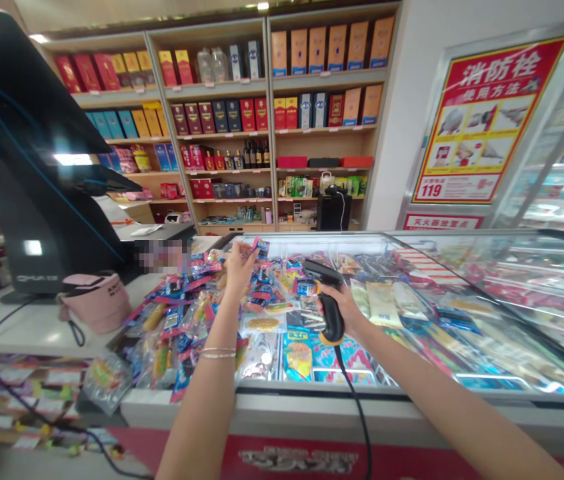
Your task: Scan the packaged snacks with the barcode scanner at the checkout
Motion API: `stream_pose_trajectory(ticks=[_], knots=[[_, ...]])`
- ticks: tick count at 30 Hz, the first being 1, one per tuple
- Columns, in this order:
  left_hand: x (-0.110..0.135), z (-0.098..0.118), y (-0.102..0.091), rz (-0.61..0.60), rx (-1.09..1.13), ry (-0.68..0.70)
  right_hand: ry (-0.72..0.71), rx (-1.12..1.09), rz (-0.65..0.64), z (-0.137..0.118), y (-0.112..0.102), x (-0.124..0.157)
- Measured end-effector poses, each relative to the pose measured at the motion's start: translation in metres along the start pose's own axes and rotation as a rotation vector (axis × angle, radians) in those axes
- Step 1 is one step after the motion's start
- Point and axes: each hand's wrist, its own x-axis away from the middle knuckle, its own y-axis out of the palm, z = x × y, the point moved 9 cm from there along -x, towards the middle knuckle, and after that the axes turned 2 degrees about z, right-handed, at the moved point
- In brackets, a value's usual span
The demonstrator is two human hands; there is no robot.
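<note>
The left hand (240, 261) pinches a small pink-and-blue packet (262, 247) between its fingers, raised over the freezer (182, 413). The right hand (344, 308) is wrapped around the grip of a black scanner (332, 317), its cord hanging down in front. Nearer the left arm, a heap of snack packets (162, 357) covers the freezer's left end. Beside it, a pink bag (99, 308) sits on the white tabletop (37, 340), near a black till (37, 240).
</note>
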Motion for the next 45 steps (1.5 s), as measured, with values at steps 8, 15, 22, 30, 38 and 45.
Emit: stream_pose_trajectory(ticks=[8,15,22,30,38,45], knots=[[0.017,-0.023,0.051,-0.218,0.203,-0.059,-0.082,0.043,0.033,-0.022,0.000,0.002],[0.017,-0.026,0.052,-0.236,0.232,-0.111,-0.125,0.075,0.003,-0.030,0.002,0.003],[0.018,-0.022,0.053,-0.240,0.240,-0.140,-0.096,0.048,0.026,-0.028,0.000,0.004],[0.018,-0.020,0.053,-0.259,0.212,-0.148,-0.108,0.021,0.042,-0.029,0.000,0.003],[0.016,-0.027,0.051,-0.245,0.223,-0.128,-0.063,0.005,0.060,-0.018,-0.006,-0.001],[0.014,-0.013,0.069,-0.280,0.143,-0.161,-0.055,-0.061,0.134,-0.052,-0.041,-0.014]])
